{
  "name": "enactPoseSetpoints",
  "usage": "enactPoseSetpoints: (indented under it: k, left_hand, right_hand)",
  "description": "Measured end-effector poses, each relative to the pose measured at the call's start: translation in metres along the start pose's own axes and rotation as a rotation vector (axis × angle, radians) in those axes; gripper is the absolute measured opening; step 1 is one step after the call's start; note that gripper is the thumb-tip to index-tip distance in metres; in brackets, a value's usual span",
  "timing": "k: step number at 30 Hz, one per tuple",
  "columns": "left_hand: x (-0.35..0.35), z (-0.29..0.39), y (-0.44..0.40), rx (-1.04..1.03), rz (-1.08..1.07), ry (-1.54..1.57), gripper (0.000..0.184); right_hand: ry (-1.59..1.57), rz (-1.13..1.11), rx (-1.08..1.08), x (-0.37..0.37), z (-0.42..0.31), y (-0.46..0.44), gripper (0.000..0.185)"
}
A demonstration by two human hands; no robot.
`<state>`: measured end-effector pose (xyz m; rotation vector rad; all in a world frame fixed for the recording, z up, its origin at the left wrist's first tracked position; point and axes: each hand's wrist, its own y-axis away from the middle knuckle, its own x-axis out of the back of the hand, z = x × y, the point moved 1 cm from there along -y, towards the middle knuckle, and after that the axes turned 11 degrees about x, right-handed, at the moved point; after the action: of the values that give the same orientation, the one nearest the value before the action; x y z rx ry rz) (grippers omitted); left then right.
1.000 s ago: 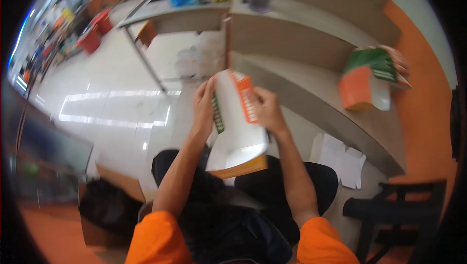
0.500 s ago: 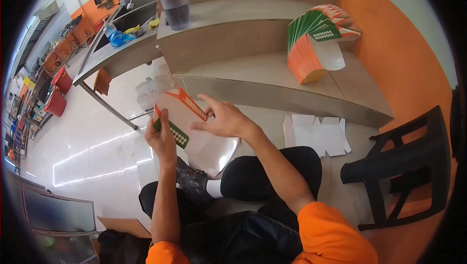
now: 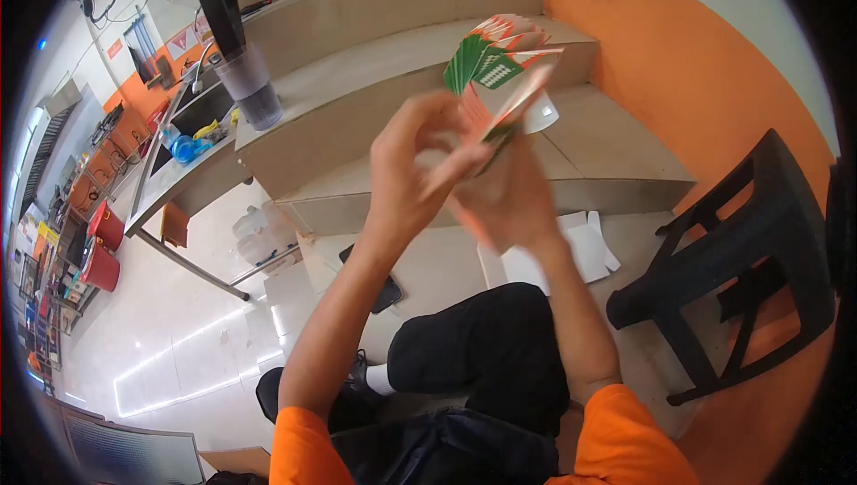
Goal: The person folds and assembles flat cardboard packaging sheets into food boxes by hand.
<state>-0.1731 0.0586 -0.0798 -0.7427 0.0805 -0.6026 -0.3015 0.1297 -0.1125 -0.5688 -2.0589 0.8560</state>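
Observation:
A folded orange-and-green paper food carton (image 3: 520, 108) is held up in front of the steps, tilted and blurred by motion. My left hand (image 3: 412, 159) is closed around its near left side. Below it, touching the carton's underside, is my right hand (image 3: 516, 204); its fingers are smeared and partly hidden. Just behind, on the lower step, stands a nested stack of similar cartons (image 3: 473, 63), partly covered by the held one. An unfolded white carton blank (image 3: 578, 257) lies on the floor beyond my right forearm.
A black plastic stool (image 3: 714, 271) lies tipped at the right. At the upper left, a clear plastic cup (image 3: 253, 92) rests on a step beside a metal sink counter (image 3: 192, 168). A dark phone (image 3: 387, 295) lies on the floor behind my left forearm.
Both hands have moved up and right with the carton, from above the floor to in front of the stack. The head view has shifted, and the phone now shows.

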Motion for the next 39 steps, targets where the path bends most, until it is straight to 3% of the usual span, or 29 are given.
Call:
enactPoseSetpoints:
  k: [3, 5, 9, 12, 15, 17, 22, 24, 30, 39]
  left_hand:
    - [-0.022, -0.006, -0.052, 0.168, 0.042, -0.059, 0.057]
    - [-0.029, -0.033, -0.082, 0.120, 0.055, -0.211, 0.064]
    - [-0.034, -0.076, -0.132, 0.142, 0.024, -0.434, 0.072]
    - [-0.032, -0.094, -0.160, 0.245, -0.045, -0.328, 0.074]
    - [-0.031, -0.107, -0.172, 0.272, -0.060, -0.144, 0.067]
    - [-0.033, -0.114, -0.177, 0.215, -0.022, -0.231, 0.057]
    - [-0.029, -0.129, -0.185, 0.196, 0.043, -0.165, 0.041]
    - [-0.030, -0.126, -0.183, 0.148, 0.085, -0.249, 0.039]
    - [-0.029, -0.117, -0.182, 0.179, 0.152, -0.393, 0.038]
    - [-0.029, -0.113, -0.176, 0.178, 0.140, -0.416, 0.040]
  right_hand:
    - [0.050, 0.209, 0.038, 0.052, 0.037, -0.016, 0.087]
    - [0.164, 0.248, -0.050, 0.070, 0.052, -0.035, 0.090]
    - [0.243, 0.134, -0.063, 0.063, 0.090, -0.072, 0.102]
    - [0.289, 0.060, -0.055, 0.049, 0.109, -0.094, 0.104]
    - [0.274, -0.076, -0.168, 0.040, 0.119, -0.115, 0.101]
    - [0.278, -0.137, -0.254, 0.035, 0.123, -0.128, 0.101]
    - [0.392, -0.214, -0.192, 0.009, 0.168, -0.140, 0.119]
    - [0.417, -0.280, -0.137, 0.004, 0.171, -0.140, 0.120]
    - [0.340, -0.414, -0.285, 0.019, 0.146, -0.131, 0.124]
    - [0.412, -0.490, -0.183, 0.004, 0.170, -0.133, 0.128]
